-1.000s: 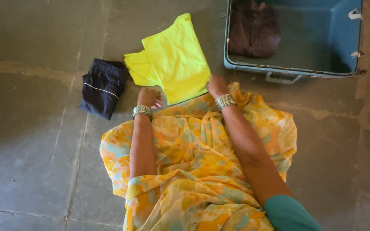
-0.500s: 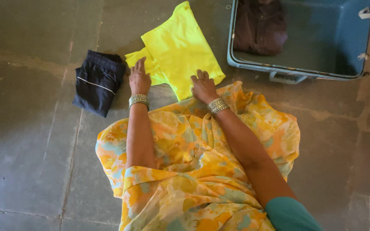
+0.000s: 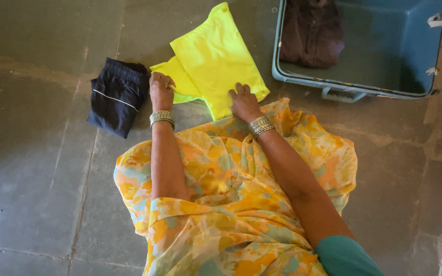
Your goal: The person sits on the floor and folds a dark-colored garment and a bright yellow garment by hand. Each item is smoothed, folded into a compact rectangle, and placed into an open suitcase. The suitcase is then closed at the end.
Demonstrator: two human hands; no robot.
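**Yellow shirt straight ahead, a hand on each near corner**

I see the bright yellow shirt (image 3: 213, 61) lying flat on the floor directly in front of the knees, partly folded. Its long axis runs away from me and leans slightly left, with the far end near the top edge of the view and the near hem touching the flowered orange cloth (image 3: 231, 194) over the lap. A folded sleeve part sticks out on the shirt's left side.

My left hand (image 3: 160, 91) is curled around that sleeve part, fingers closed on the yellow fabric at its edge. My right hand (image 3: 242, 101) lies open and flat, palm down, pressing the near right corner of the shirt. Both hands touch the garment; the left one sits a little farther forward, the right one closer to the lap. Each wrist carries a stack of metal bangles.

Just left of the left hand a folded black garment (image 3: 117, 97) with a thin white stripe rests on the floor, near the shirt but apart from it. To the right, beyond the right hand, stands an open blue suitcase (image 3: 410, 51) with a folded dark maroon garment (image 3: 310, 33) in its left part.

The floor (image 3: 37, 168) is grey stone slabs with visible joints, worn and dusty.
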